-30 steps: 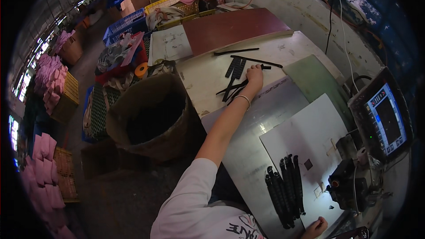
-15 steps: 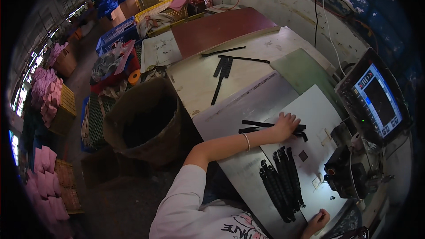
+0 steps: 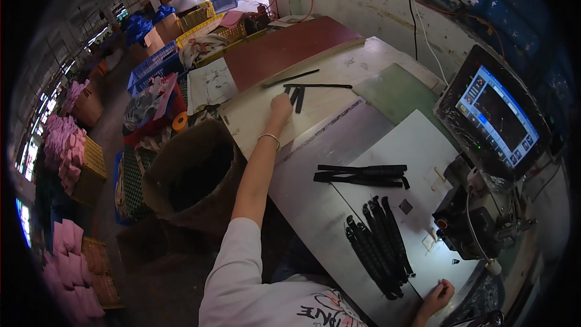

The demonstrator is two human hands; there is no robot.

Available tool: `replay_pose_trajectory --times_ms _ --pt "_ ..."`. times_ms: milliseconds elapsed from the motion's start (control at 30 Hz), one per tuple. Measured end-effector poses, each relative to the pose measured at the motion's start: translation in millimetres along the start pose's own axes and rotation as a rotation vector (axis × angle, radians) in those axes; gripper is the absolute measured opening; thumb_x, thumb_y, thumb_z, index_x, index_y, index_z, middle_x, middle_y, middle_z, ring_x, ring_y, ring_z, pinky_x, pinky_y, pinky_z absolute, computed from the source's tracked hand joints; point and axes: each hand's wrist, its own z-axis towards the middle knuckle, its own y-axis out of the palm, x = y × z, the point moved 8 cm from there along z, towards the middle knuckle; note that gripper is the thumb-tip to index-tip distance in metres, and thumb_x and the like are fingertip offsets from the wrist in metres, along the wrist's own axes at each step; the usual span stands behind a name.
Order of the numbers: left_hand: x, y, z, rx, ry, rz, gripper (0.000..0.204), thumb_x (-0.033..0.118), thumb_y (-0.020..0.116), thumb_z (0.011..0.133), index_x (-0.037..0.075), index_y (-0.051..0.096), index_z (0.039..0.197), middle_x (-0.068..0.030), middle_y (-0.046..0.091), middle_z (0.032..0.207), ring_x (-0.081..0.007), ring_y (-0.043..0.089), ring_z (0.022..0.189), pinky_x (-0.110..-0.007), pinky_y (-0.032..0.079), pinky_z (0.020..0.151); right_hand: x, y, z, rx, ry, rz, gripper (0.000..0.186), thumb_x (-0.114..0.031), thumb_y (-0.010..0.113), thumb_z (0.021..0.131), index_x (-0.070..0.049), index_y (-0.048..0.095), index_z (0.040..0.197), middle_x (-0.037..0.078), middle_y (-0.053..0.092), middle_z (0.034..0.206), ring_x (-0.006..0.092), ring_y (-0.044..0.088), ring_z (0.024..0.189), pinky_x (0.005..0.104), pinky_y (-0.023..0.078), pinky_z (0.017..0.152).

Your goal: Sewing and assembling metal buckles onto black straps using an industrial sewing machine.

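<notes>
Because the black straps [image 3: 299, 100] look light and soft, holding mid-length seems best. They lie beside the fingers of the left hand [image 3: 281, 107]; I cannot tell if it, or the right hand [image 3: 439, 295], grips.

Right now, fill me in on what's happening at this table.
A person's left hand is stretched out to some black strips at the far side; its grip is hidden. The right hand is at the near edge, fingers curled, below a black machine. Between the hands lie a flat bunch of strips and, nearer, a larger bundle. The screen is lit.
</notes>
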Motion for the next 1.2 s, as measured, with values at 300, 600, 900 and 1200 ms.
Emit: replay_pose_trajectory --times_ms 300,600,900,1200 --pt "-27 -9 -26 -0.466 -0.268 -0.954 0.023 0.02 0.066 0.081 -0.001 0.06 0.086 -0.0087 0.063 0.082 -0.0135 0.062 0.067 -0.027 0.052 0.06 -88 -20 -19 0.085 -0.171 0.263 0.013 0.002 0.051 0.08 0.003 0.055 0.092 0.013 0.051 0.093 0.0239 0.05 0.086 0.0319 0.04 0.077" --pt "179 -44 -233 -0.724 -0.068 -1.747 0.013 0.014 0.058 0.086 0.006 0.052 0.094 -0.0024 0.06 0.084 -0.0105 0.06 0.075 -0.025 0.053 0.064 -295 111 -26 -0.688 -0.519 0.52 0.031 -0.019 0.058 0.082 0.001 0.053 0.106 0.017 0.056 0.1 0.031 0.053 0.087 0.0367 0.04 0.082" --pt "209 -51 -280 -0.672 -0.095 -1.842 0.024 0.012 0.057 0.087 0.003 0.049 0.107 -0.0063 0.059 0.087 -0.0172 0.063 0.078 -0.029 0.053 0.069 -270 121 -20 -0.708 -0.383 0.609 0.013 -0.013 0.052 0.087 -0.002 0.059 0.086 0.006 0.059 0.072 0.017 0.056 0.07 0.0275 0.041 0.069" --pt "225 -35 -304 -0.807 -0.184 -1.828 0.029 0.024 0.055 0.089 0.0 0.056 0.105 -0.0111 0.065 0.088 -0.0171 0.064 0.077 -0.028 0.05 0.073 -242 120 -18 -0.828 -0.074 0.604 0.016 -0.013 0.054 0.087 0.002 0.061 0.09 0.0 0.054 0.059 0.0046 0.048 0.054 0.0201 0.034 0.048"
